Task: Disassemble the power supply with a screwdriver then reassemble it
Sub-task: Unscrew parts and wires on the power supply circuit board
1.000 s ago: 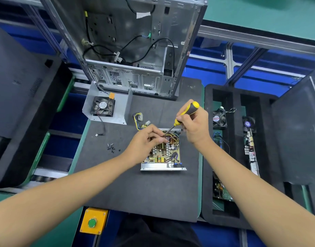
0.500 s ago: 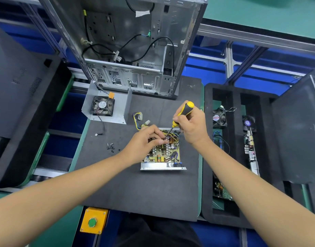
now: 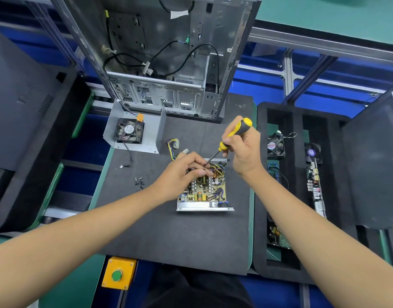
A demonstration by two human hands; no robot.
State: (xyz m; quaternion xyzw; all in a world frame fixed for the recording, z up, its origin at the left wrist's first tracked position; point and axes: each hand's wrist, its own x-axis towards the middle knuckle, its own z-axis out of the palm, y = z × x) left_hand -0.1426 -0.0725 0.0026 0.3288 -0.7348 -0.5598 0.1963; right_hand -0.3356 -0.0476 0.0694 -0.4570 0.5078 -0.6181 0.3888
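Observation:
The opened power supply, a circuit board in a shallow metal tray, lies on the dark mat. My right hand grips the yellow-and-black screwdriver, which slants down to the left with its tip at the supply's far edge. My left hand rests on the board's far left part. Its thumb and fingers pinch a small black screw at the tip. The supply's grey cover, with a fan in it, lies at the far left of the mat.
Several loose black screws lie left of my left hand. An open PC case stands at the back. A black foam tray with fans and boards sits on the right. A yellow button box is at the near edge.
The screwdriver handle has shifted slightly in my right hand, while its tip stays at the supply's far edge. My left hand has barely moved.

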